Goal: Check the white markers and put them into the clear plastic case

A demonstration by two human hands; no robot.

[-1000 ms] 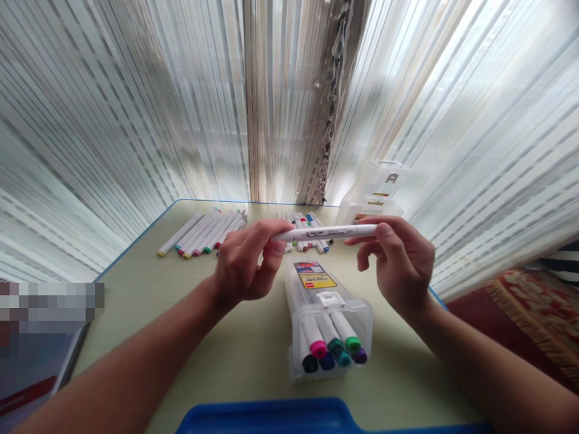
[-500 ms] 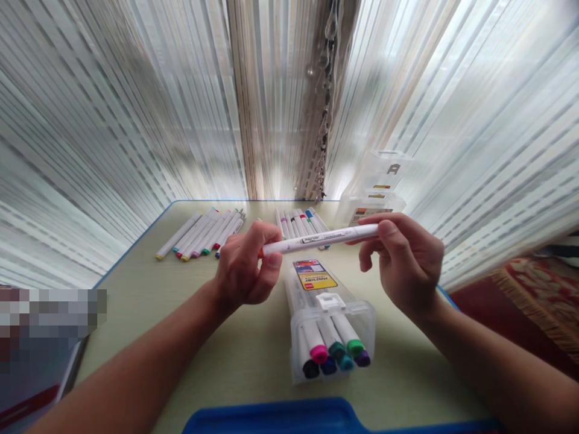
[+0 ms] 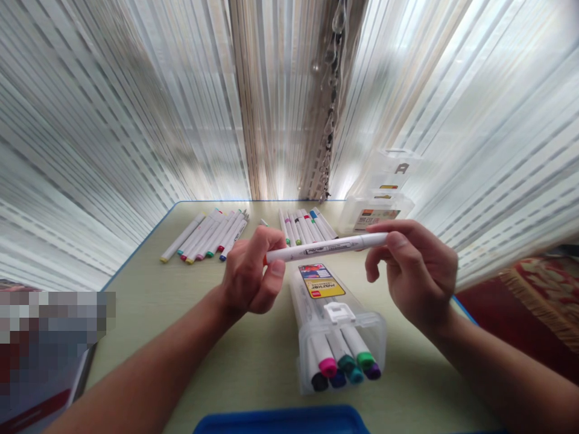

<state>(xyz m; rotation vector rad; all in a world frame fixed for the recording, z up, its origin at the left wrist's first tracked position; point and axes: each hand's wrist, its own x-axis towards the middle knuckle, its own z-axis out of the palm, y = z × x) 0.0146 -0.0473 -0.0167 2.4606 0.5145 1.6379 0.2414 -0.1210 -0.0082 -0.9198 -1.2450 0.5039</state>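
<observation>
A white marker [image 3: 325, 248] with an orange end is held level between my two hands, above the table. My left hand [image 3: 257, 270] pinches its orange end, which the fingers partly cover. At the other end, my right hand [image 3: 414, 265] grips it between thumb and index finger, the remaining fingers curled. Just below lies a clear plastic marker case [image 3: 301, 337] on its side, its open end facing me. Inside it are several markers with coloured ends, among them a pink-ended marker [image 3: 328, 365] and a bright green-ended marker [image 3: 364, 360].
Several white markers [image 3: 208, 238] lie in a row at the back left, with a second group [image 3: 305, 226] at the back middle. A clear box [image 3: 377, 214] stands at the back right. A blue tray-like edge [image 3: 280, 419] is at the front.
Both hands keep hold of the marker in nearly the same pose. The whole view has shifted slightly, so everything sits a little further right.
</observation>
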